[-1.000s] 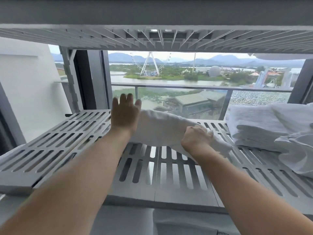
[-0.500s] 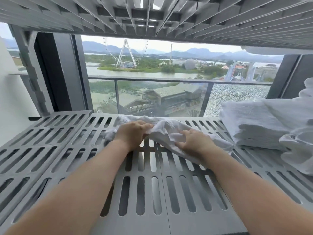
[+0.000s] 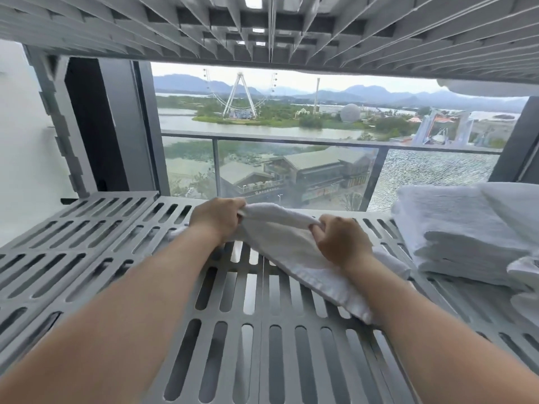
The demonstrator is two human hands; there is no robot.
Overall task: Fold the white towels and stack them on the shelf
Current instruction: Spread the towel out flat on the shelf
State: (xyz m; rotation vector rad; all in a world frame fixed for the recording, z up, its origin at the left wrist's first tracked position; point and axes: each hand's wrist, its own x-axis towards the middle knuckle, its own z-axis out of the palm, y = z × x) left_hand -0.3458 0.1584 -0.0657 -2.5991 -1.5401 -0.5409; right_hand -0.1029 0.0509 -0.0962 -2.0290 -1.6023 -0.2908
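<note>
Lifted since the earlier frame: white towel (image 3: 280, 243), far edge pinched in the curled fingers of left hand (image 3: 217, 221) and right hand (image 3: 339, 242); near edge on slatted grey shelf (image 3: 116, 258), partly under right forearm. Folded towel stack (image 3: 455, 237): right, apart. Upper shelf (image 3: 262, 30) overhead.

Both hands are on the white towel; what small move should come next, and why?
Probably bring the gripped far edge toward the near edge, making a fold. The left hand and right hand both grip the raised far edge of the towel; it lies loose on the shelf, not yet on the folded stack.
</note>
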